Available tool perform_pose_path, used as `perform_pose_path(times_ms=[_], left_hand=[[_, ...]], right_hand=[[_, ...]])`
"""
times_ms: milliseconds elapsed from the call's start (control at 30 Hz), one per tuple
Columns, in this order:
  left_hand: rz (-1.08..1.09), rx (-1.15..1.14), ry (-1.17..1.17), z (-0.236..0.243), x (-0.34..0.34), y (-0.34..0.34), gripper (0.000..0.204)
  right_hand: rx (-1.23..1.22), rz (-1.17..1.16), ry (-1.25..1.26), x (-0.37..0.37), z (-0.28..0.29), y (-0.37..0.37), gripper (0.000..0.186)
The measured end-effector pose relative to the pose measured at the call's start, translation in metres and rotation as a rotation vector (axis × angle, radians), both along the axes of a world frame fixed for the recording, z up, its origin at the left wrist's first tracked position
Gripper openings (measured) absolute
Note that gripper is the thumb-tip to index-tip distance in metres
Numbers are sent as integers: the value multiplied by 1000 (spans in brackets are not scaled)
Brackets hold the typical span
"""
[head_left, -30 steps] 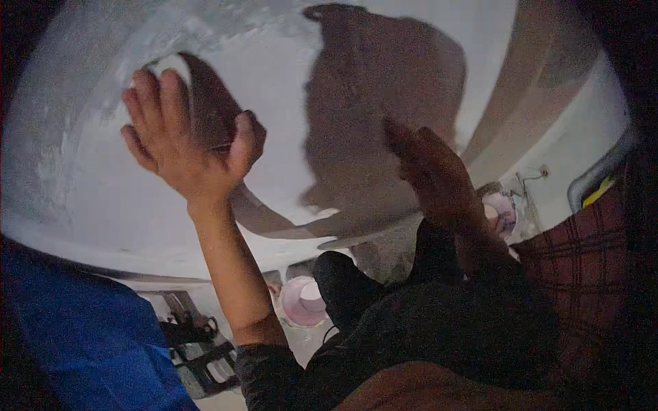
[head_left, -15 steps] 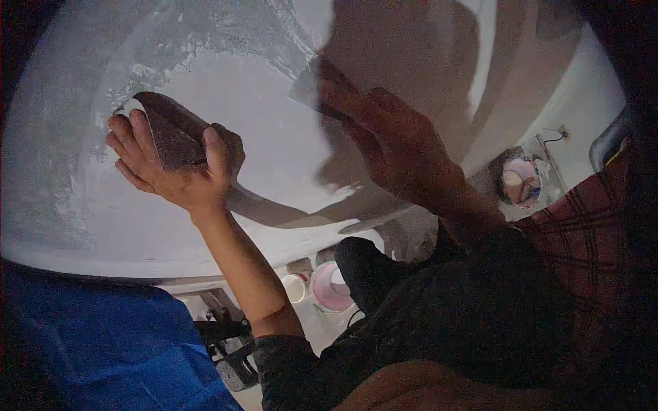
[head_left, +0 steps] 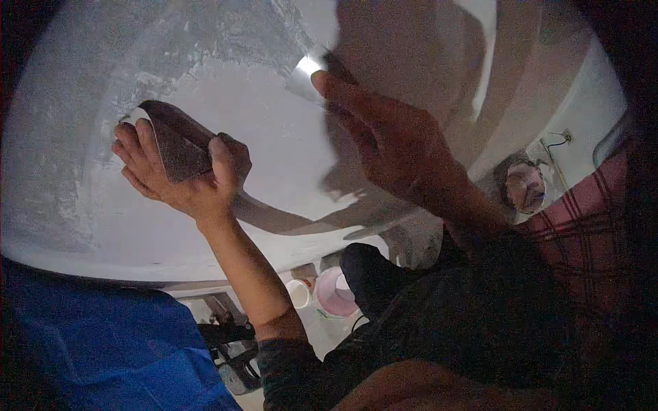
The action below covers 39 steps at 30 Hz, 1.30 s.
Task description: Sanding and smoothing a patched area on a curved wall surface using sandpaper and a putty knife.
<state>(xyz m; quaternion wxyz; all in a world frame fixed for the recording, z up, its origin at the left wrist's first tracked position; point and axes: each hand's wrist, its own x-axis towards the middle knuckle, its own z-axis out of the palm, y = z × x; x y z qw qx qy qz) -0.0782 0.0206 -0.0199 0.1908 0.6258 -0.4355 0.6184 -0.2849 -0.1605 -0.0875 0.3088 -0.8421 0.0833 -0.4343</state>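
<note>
The left grip (head_left: 190, 186) pinches a dark plate (head_left: 179, 140) between the thumb on one side and the fingers on the other. The plate is in front of a pale wall (head_left: 260, 144) with grey patches (head_left: 226, 31), toward the wall's left side and above its lower edge. The right grip (head_left: 404, 140) is pressed together on a blade (head_left: 307, 67), bright at one corner; I cannot tell if the blade touches the wall. Below the wall's lower edge are a pink bucket (head_left: 332, 291), a white bucket (head_left: 298, 294) and blue cloth (head_left: 116, 329)
</note>
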Motion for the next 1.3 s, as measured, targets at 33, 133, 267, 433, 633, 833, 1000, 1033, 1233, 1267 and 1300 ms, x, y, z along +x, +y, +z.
perform_pose_path(times_ms=[33, 133, 267, 433, 633, 833, 1000, 1033, 1233, 1267, 1300], left_hand=[[-4, 9, 1, 0, -1, 0, 88], [-13, 8, 10, -1, -1, 0, 87], [-16, 12, 17, -1, 1, 1, 88], [-31, 42, 17, 0, 1, 0, 92], [-28, 24, 36, -5, 6, -4, 90], [74, 53, 73, -8, 9, -1, 91], [25, 17, 44, -5, 10, 2, 87], [23, 20, 31, -3, 12, 3, 87], [43, 23, 24, 5, 24, 7, 87], [33, 16, 21, 7, 26, 8, 87], [28, 25, -62, 4, 24, 5, 87]], right_hand=[[2, 6, 4, -2, 3, 0, 51], [3, -6, 126, -5, 9, -1, 47], [-31, 7, 5, -4, 10, -3, 44], [-50, 48, -37, -7, 15, -8, 43], [63, 138, 63, -8, 23, -10, 48], [-58, 370, -188, 3, 16, -11, 47], [-131, 290, 174, -5, 24, -12, 47], [-136, 324, 141, -6, 28, -9, 47], [-260, 277, 132, -7, 45, 12, 45], [-241, 295, 163, -7, 51, 16, 44], [-215, 315, 191, -10, 51, 15, 42]])
